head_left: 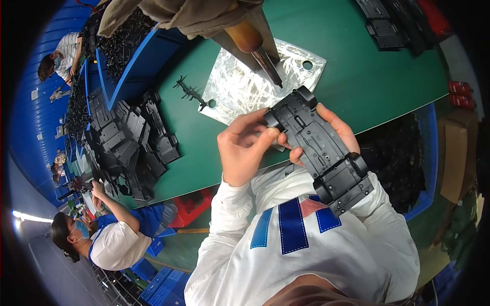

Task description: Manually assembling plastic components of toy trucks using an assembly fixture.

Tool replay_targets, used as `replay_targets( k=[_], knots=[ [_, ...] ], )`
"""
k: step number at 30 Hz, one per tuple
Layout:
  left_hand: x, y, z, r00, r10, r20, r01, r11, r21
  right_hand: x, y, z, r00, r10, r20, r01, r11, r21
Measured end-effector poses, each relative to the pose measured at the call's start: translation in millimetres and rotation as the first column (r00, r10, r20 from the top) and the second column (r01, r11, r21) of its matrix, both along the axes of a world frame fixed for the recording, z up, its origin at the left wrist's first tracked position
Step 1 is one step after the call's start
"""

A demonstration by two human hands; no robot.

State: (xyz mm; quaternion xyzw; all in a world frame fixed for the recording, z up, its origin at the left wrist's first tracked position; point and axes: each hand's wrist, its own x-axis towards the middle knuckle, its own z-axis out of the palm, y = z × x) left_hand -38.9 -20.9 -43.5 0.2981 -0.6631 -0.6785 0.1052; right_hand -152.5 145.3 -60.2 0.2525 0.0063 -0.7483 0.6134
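While both hands hold it, the toy car base (pixel 319 148) hangs just in front of the green table (pixel 357 76).
Left hand (pixel 245 148): pinches the base's top corner, by a wheel.
Right hand (pixel 334 127): cups the base from behind.
Done: four black wheels look fitted.
Left: no car top on yet.
Left of base: pile of black parts (pixel 127 143).
Above base: shiny metal plate (pixel 260 81).

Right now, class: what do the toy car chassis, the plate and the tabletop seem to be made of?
Chassis, held in left hand and right hand: likely moulded plastic, matt black, with ribs and clip-on wheels.
Plate: probably sheet metal, silvery, scratched, shiny, with punched holes.
Tabletop: smooth green surface, perhaps a laminate or mat; unclear.
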Motion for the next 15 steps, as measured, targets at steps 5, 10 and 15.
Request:
replay_targets(
  k=[5,10,15],
  knots=[
    [9.6,-0.6,-2.1,0.999,0.020,-0.029,-0.022,0.996,-0.081,7.8,1.8,-4.0,1.000,-0.006,-0.016,0.005,0.997,-0.079],
    [10.5,-9.2,-5.0,0.996,0.082,-0.034,-0.086,0.984,-0.158,10.7,2.5,5.5,0.999,0.036,0.001,-0.036,0.996,-0.080],
    [4.8,-14.3,-3.3,0.998,0.066,-0.018,-0.068,0.977,-0.200,13.0,0.1,10.7,1.000,-0.002,-0.004,0.002,0.997,-0.073]
  ],
)
